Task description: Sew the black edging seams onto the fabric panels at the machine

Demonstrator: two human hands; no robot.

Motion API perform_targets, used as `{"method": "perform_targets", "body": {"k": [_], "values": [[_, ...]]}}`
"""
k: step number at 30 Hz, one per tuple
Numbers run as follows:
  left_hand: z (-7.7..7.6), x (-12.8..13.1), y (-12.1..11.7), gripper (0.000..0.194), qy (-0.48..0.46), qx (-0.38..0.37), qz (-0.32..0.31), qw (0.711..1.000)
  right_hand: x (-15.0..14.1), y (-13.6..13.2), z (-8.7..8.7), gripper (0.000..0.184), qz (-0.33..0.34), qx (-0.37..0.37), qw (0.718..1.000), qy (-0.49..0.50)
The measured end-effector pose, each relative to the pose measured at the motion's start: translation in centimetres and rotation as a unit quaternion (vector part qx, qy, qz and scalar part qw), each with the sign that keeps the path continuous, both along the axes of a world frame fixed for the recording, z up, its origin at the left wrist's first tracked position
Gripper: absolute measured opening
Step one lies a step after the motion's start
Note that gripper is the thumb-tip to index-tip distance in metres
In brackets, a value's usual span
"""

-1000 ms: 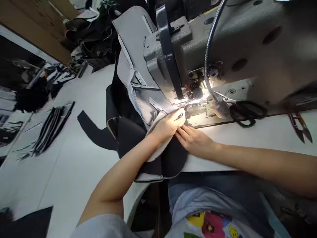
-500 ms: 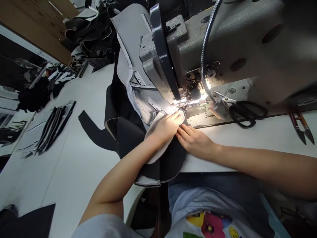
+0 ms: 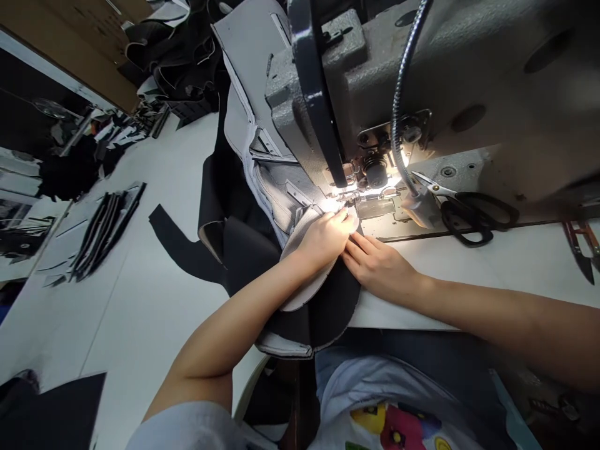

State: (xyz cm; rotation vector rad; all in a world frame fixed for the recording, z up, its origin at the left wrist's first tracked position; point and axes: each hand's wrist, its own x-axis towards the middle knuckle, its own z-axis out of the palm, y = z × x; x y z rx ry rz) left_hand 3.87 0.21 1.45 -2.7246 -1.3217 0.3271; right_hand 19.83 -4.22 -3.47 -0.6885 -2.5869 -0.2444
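Where the lamp throws its glare under the sewing machine (image 3: 422, 81), the left hand (image 3: 323, 240) lies on the grey panel (image 3: 304, 275), fingers closed in a pinch on its edge right at the presser foot (image 3: 349, 199); the right hand (image 3: 379, 265) lies flat just beside it, fingers together and pressing the black fabric (image 3: 323, 312) to the desk (image 3: 140, 300), gripping nothing. The panel sits directly under the left hand and ahead of both, its long axis running from the person's lap up and away past the needle towards the far side of the machine; the left hand is the nearer to the needle, the right touching it from behind. The needle itself is lost in the glare. Black-handled scissors (image 3: 473, 215) rest on the machine bed to the right, thread snips (image 3: 584, 244) farther right, both well apart from the hands; a bundle of dark strips (image 3: 105, 228) lies far left; the machine's head stands close over the fingers.
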Motion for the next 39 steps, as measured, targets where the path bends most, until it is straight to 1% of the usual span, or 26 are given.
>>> {"method": "perform_targets", "body": {"k": [3, 5, 7, 10, 12, 17, 21, 27, 31, 33, 36, 39], "values": [[-0.3, 0.1, 0.2, 0.03, -0.002, 0.01, -0.009, 1.0, 0.1, 0.2, 0.0, 0.032, 0.001, -0.007, 1.0, -0.005], [-0.5, 0.2, 0.4, 0.028, -0.006, 0.02, -0.022, 1.0, 0.2, 0.3, 0.0, 0.033, -0.003, 0.005, 1.0, -0.013], [-0.7, 0.2, 0.5, 0.027, -0.011, 0.028, -0.021, 0.999, 0.2, 0.3, 0.1, 0.033, -0.011, 0.016, 1.0, -0.019], [-0.8, 0.1, 0.6, 0.027, -0.017, 0.022, -0.023, 0.999, 0.2, 0.1, 0.4, 0.032, -0.011, 0.023, 0.999, -0.023], [-0.5, 0.1, 0.6, 0.029, -0.024, 0.012, -0.023, 0.999, 0.2, -0.1, 0.8, 0.028, 0.004, 0.027, 0.999, -0.03], [0.4, 0.6, 0.2, 0.046, -0.01, -0.018, 0.012, 1.0, 0.1, -1.2, 1.2, 0.023, 0.062, 0.016, 0.997, -0.041], [0.8, 0.9, -0.3, 0.05, -0.01, -0.032, 0.029, 0.999, -0.2, -1.8, 1.1, 0.022, 0.072, -0.004, 0.996, -0.054], [0.6, 1.0, -0.8, 0.052, -0.016, -0.023, 0.029, 0.999, -0.4, -1.8, 1.1, 0.021, 0.09, -0.016, 0.994, -0.064], [0.4, 1.1, -1.0, 0.053, -0.02, -0.024, 0.048, 0.998, -0.2, -1.7, 1.4, 0.023, 0.097, -0.023, 0.992, -0.083], [0.2, 1.1, -0.9, 0.054, -0.025, -0.02, 0.051, 0.998, -0.2, -1.5, 1.3, 0.024, 0.103, -0.024, 0.991, -0.076], [-0.3, 1.2, -0.4, 0.051, -0.029, -0.009, 0.057, 0.998, -0.6, -0.9, 0.7, 0.024, 0.113, -0.06, 0.991, -0.048], [-0.3, 1.3, -0.2, 0.047, -0.022, -0.002, 0.061, 0.998, -1.1, -0.4, 0.2, 0.022, 0.13, -0.144, 0.98, -0.032]]}}
